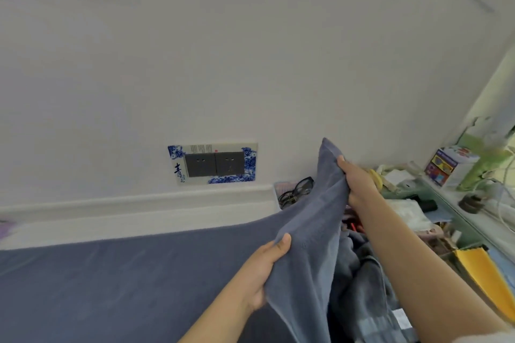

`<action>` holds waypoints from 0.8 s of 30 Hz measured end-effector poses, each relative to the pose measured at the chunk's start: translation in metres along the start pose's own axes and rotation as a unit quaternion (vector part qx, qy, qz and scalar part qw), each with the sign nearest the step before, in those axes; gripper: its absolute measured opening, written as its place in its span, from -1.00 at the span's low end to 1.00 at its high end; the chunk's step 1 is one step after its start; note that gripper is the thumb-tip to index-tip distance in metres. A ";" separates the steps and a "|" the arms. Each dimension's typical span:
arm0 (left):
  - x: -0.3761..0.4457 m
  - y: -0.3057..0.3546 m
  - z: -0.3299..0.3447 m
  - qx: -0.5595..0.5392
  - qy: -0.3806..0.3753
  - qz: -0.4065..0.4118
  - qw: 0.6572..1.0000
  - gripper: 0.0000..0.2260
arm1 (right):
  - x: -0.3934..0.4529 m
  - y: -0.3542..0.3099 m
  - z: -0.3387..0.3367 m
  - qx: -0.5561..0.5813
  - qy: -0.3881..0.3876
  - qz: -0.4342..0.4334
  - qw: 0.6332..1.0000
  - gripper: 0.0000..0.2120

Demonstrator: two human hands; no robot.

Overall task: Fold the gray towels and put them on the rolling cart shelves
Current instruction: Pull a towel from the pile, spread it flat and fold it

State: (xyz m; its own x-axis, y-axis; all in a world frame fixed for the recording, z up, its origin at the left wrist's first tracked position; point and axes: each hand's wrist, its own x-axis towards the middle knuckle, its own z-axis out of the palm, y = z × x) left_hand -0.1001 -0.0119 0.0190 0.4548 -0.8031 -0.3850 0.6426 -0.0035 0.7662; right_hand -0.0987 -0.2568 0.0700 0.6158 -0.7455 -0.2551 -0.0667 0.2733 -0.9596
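A blue-gray towel (309, 231) hangs lifted in the air between both my hands, above the bed. My right hand (359, 184) grips its upper corner, with the tip of the cloth poking up past the fingers. Lower down, my left hand (264, 270) pinches the towel's left edge, thumb on top. More gray towels (365, 281) lie bunched in a heap below my right forearm. The rolling cart is not in view.
The bed has a blue-gray sheet (125, 281) stretching left. A wall socket plate (213, 163) sits above the white ledge. Black glasses (296, 189) lie in a small basket. At the right are a cluttered shelf, a colourful box (448, 166) and a yellow cloth (485, 276).
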 end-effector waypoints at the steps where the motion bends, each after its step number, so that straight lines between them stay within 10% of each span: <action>1: -0.006 0.004 -0.008 -0.003 0.010 0.013 1.000 -0.59 | 0.001 0.002 0.013 0.001 -0.022 0.003 1.000 -0.55; 18: -0.281 0.053 -0.234 -0.141 0.320 0.191 0.917 -0.70 | -0.194 0.092 0.420 -0.008 -0.209 -0.086 0.974 -0.63; 24: -0.343 0.026 -0.389 0.109 0.513 0.114 0.844 -0.70 | -0.246 0.214 0.555 -0.149 -0.226 -0.094 0.958 -0.66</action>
State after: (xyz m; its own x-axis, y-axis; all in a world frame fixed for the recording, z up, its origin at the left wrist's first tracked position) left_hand 0.0006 0.4957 -0.0289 0.9179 0.1400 -0.3713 0.3878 -0.1179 0.9142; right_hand 0.1713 0.3230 -0.0065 0.9113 -0.4070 -0.0616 -0.1013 -0.0767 -0.9919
